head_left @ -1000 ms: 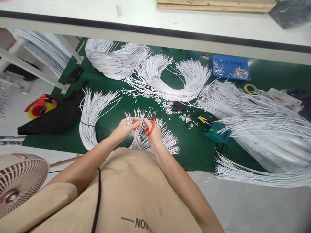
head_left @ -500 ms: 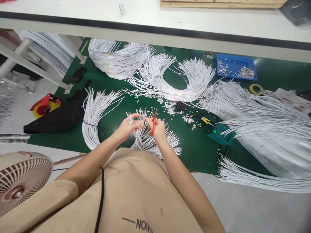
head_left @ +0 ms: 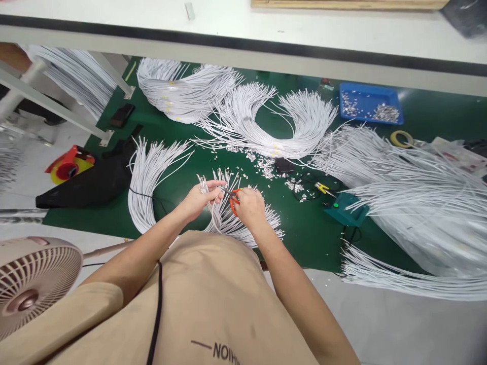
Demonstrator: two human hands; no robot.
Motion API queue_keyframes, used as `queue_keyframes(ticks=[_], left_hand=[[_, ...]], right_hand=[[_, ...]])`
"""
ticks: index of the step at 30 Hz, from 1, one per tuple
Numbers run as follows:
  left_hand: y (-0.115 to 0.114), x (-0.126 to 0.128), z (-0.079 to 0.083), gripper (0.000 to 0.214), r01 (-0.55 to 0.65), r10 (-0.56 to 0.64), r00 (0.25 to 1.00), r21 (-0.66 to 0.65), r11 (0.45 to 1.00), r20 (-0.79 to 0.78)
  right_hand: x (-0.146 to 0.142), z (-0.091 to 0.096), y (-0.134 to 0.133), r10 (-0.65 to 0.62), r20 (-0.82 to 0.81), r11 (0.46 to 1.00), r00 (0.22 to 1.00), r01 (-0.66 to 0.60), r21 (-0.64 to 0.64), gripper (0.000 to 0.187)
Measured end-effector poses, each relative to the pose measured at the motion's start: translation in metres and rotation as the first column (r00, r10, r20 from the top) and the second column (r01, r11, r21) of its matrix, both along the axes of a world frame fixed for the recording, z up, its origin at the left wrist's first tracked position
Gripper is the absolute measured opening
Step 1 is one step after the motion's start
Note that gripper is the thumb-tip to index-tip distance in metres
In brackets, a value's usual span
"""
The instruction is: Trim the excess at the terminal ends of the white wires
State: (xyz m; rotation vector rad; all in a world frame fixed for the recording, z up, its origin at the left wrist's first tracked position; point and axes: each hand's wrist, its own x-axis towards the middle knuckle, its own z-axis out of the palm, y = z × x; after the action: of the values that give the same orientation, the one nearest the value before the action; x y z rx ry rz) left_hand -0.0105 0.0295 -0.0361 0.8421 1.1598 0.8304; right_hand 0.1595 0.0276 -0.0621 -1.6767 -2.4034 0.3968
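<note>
My left hand (head_left: 201, 201) is closed around several white wires (head_left: 203, 184), whose tips stick up past the fingers. Orange-handled scissors (head_left: 235, 201) are in my right hand (head_left: 251, 207), with fingers wrapped on the handles. The dark blades point left and reach to the fingertips of my left hand; whether they touch a wire is too small to tell. Beneath both hands a loose bundle of white wires (head_left: 243, 228) fans out over the green table (head_left: 300, 238). Left of my hands lies another curved wire bundle (head_left: 142, 192).
Small silvery bits (head_left: 266, 167) are scattered beyond my hands, beside a small black block (head_left: 285, 166). A blue tray (head_left: 371, 121) holds more bits. To the right stand a green device (head_left: 346, 215) and wires in plastic. A red tape dispenser (head_left: 72, 165) and a fan (head_left: 34, 289) are leftward.
The scissors have swung from upright along my right hand to pointing left, their blades now at my left fingertips. My right hand has turned over the handles; my left hand stays nearly still.
</note>
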Motion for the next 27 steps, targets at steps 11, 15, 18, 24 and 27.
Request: queue_keyframes(ticks=[11, 15, 18, 24, 27], left_hand=[[0.000, -0.001, 0.000, 0.042, -0.007, 0.007, 0.999, -0.014, 1.000, -0.032], [-0.001, 0.001, 0.003, 0.043, 0.011, -0.011, 1.000, 0.006, 1.000, -0.024], [-0.001, 0.003, 0.005, 0.046, 0.035, -0.034, 0.998, 0.021, 0.999, -0.050], [0.001, -0.001, 0.000, 0.058, 0.067, -0.067, 0.998, 0.002, 0.998, -0.023], [0.002, -0.008, -0.004, 0.057, 0.060, -0.061, 0.998, -0.045, 0.997, -0.009]], right_hand=[[0.006, 0.000, -0.002, -0.029, -0.046, 0.999, 0.999, 0.028, -0.022, 0.027], [-0.001, 0.004, 0.003, -0.293, -0.414, 0.947, 0.862, 0.203, -0.247, 0.033], [-0.013, 0.010, 0.008, -0.483, -0.668, 0.847, 0.566, 0.110, -0.519, 0.036], [-0.020, 0.012, 0.011, -0.604, -0.758, 0.795, 0.246, 0.123, -0.593, 0.029], [-0.008, 0.011, 0.011, -0.611, -0.752, 0.747, 0.245, 0.491, -0.448, 0.026]])
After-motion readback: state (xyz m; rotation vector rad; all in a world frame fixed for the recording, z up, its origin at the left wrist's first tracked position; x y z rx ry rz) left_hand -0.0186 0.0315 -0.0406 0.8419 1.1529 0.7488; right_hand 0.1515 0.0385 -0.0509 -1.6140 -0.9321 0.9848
